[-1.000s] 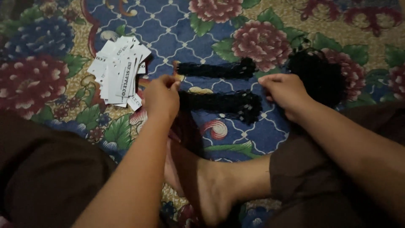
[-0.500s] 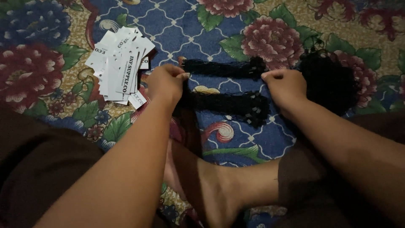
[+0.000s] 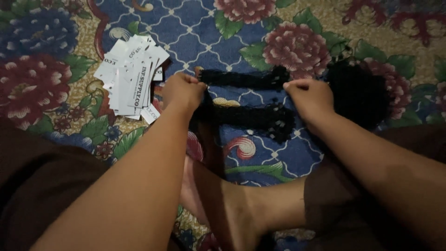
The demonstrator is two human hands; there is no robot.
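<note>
- While both hands sit at mid-frame, the left hand (image 3: 182,91) pinches the left end of a black net strip (image 3: 241,77), fingers closed on it.
- At the opposite end, the right hand (image 3: 309,96) has its fingers curled shut on the strip's right end, just left of a dark heap of netting (image 3: 357,90).
- Between the two grips the strip's long axis runs left to right across the frame, nearly level, stretched over the floral mat (image 3: 200,28).
- Just below it lies a second strip (image 3: 253,118), parallel, close to both wrists and about equally near each hand.
- White paper tags (image 3: 132,79) lie fanned at upper left, beside the left hand, apart from the strips.
- A bare foot (image 3: 223,204) rests at lower centre, under the forearms.
</note>
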